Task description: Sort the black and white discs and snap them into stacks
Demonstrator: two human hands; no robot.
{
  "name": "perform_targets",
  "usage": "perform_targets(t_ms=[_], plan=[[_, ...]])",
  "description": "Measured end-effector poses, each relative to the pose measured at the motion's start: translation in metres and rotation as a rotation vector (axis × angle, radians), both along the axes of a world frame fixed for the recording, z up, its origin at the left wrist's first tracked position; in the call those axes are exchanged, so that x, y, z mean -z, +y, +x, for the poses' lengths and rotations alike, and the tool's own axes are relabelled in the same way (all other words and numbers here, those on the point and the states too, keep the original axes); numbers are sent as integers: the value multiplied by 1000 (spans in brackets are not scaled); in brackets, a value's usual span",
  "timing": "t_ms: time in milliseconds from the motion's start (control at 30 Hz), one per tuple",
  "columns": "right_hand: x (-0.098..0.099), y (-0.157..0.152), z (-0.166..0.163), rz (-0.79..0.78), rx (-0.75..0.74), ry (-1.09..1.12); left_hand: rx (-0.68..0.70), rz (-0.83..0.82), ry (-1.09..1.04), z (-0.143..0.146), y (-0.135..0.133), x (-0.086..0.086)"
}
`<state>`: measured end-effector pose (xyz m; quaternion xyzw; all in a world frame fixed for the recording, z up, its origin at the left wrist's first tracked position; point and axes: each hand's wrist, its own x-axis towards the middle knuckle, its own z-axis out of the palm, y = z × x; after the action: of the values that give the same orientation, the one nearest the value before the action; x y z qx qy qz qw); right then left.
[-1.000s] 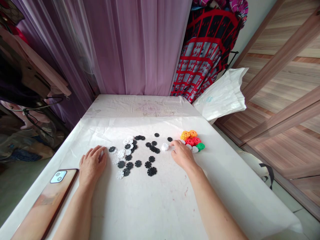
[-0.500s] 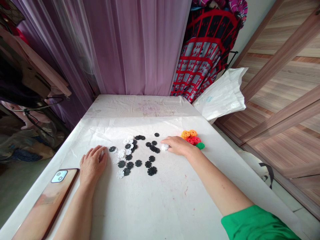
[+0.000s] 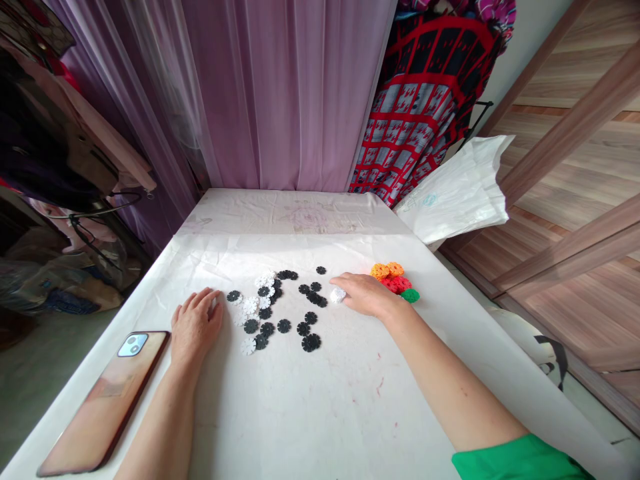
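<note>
My right hand [image 3: 363, 293] is over the table's right half, thumb and fingers around a small cluster of white flower-shaped plastic discs [image 3: 338, 295]. Part of that cluster is hidden by the hand. On the left, my left hand [image 3: 197, 323] rests palm down, fingers loosely apart; a small pale patch by its thumb is too unclear to name. Between the hands lie loose white discs [image 3: 248, 346] mixed with black discs [image 3: 284, 326]. More black discs [image 3: 311, 343] form a scattered column nearer my right hand.
Beyond my right wrist sit orange discs [image 3: 380, 271], red discs [image 3: 397, 285] and a green disc [image 3: 411, 295]. A phone [image 3: 107, 400] lies face down at the left edge of the white-covered table [image 3: 280, 420]. A white bag [image 3: 455, 193] leans at the far right corner.
The whole view has shifted slightly, so everything appears a little further right. Relative to the discs, both hands look nearly the same as before.
</note>
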<state>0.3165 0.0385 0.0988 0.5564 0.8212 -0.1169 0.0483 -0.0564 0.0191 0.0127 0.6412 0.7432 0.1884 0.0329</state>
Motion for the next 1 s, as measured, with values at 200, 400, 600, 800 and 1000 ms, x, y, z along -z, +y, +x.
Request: perform_targets(t_ms=[200, 400, 600, 800, 1000], plan=[[16, -8, -64, 163, -131, 192, -6, 13, -21, 3, -2, -1], [40, -8, -140, 163, -325, 214, -13, -17, -11, 5, -4, -4], [56, -13, -125, 215, -148, 244, 12, -6, -7, 10, -6, -2], [67, -25, -94, 201, 89, 382, 95, -19, 9, 24, -6, -1], [62, -28, -100, 204, 179, 307, 104, -19, -6, 23, -6, -1]])
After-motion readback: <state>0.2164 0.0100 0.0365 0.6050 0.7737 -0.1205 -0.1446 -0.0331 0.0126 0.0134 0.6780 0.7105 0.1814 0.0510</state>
